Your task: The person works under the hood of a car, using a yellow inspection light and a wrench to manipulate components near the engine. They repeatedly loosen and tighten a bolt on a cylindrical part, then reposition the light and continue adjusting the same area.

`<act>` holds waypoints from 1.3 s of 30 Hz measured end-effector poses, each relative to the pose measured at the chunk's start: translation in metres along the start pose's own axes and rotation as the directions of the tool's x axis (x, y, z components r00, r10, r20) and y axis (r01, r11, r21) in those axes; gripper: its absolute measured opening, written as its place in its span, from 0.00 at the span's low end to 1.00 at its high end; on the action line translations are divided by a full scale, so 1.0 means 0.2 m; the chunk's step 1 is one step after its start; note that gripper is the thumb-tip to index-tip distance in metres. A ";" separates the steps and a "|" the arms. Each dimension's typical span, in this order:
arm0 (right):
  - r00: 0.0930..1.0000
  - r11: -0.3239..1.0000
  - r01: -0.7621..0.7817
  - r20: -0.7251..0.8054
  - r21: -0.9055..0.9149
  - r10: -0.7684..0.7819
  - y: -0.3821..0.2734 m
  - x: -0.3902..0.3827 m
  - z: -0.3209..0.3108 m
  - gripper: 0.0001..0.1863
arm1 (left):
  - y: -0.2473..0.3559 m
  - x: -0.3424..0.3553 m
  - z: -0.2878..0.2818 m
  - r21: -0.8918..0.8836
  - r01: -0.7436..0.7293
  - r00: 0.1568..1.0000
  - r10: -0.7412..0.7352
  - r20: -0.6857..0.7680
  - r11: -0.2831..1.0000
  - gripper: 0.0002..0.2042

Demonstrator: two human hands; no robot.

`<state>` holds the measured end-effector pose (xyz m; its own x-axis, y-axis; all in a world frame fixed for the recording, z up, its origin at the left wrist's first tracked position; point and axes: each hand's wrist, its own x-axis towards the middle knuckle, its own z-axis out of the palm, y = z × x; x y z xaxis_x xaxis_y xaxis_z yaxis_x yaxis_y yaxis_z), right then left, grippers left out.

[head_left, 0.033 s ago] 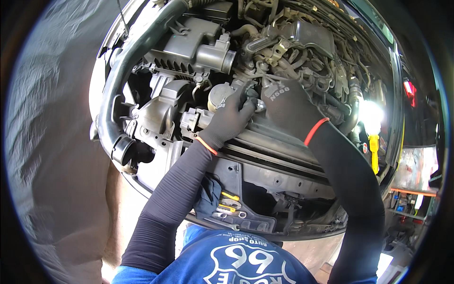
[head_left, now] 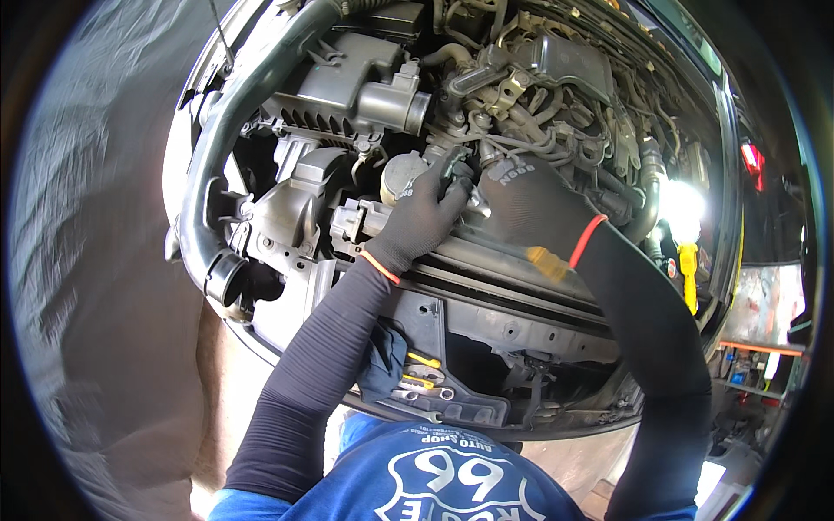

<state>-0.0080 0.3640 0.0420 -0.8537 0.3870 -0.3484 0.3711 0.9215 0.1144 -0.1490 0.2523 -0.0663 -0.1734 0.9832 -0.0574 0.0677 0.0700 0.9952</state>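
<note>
In the engine bay (head_left: 504, 326), our yellow-handled tool (head_left: 549, 263) could fall if our right hand (head_left: 530, 201) or left hand (head_left: 424, 213) (grips we cannot tell) slips.

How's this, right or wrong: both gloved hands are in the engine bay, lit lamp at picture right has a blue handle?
Wrong on the lamp handle: it's yellow, not blue, in the head view. Left hand, right hand and lit lamp are otherwise as stated.

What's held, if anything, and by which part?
Can't be told. A blurred amber-handled tool shows below the right hand, any grip on it hidden; whether the left hand holds anything is unclear.
</note>
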 end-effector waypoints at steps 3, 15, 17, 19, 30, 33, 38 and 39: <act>0.849 0.963 0.095 -0.485 -0.251 -0.209 0.03 0.03 0.05 0.06 | 0.00 -0.01 0.00 0.032 -0.010 0.997 0.013 -0.079 0.999 0.27; 0.797 0.962 0.033 -0.574 -0.271 -0.189 0.05 0.02 0.22 0.07 | 0.00 0.00 0.01 -0.008 -0.201 0.976 0.200 -0.091 0.979 0.28; 0.842 0.995 0.092 -0.531 -0.029 -0.093 0.05 0.01 0.22 0.07 | 0.01 0.00 0.01 0.028 -0.133 0.989 0.134 -0.062 0.991 0.28; 0.803 0.994 0.071 -0.586 -0.082 -0.106 0.05 -0.01 0.22 0.07 | 0.01 0.00 0.01 0.041 -0.112 0.993 0.114 -0.038 0.993 0.28; 0.673 0.980 0.062 -0.717 -0.189 -0.181 0.00 0.00 0.20 0.04 | -0.03 0.00 -0.01 0.088 -0.135 0.990 0.139 -0.032 0.987 0.27; 0.812 0.999 0.022 -0.582 -0.025 -0.033 -0.03 0.00 0.20 0.05 | -0.04 0.01 -0.01 0.201 -0.204 0.973 0.220 -0.064 0.958 0.27; 0.806 1.000 -0.007 -0.592 -0.029 -0.012 -0.04 0.00 0.19 0.06 | -0.06 0.00 0.00 0.050 -0.149 0.989 0.149 -0.014 0.988 0.28; 0.725 0.992 -0.002 -0.683 -0.129 -0.088 -0.05 0.01 0.19 0.06 | -0.07 0.01 0.00 0.178 -0.111 0.990 0.125 -0.069 0.978 0.28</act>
<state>0.0007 0.3550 0.0054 -0.9011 0.2215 0.3729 0.3223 0.9173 0.2340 -0.1511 0.2539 -0.0806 -0.2306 0.9703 0.0729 0.2607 -0.0106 0.9654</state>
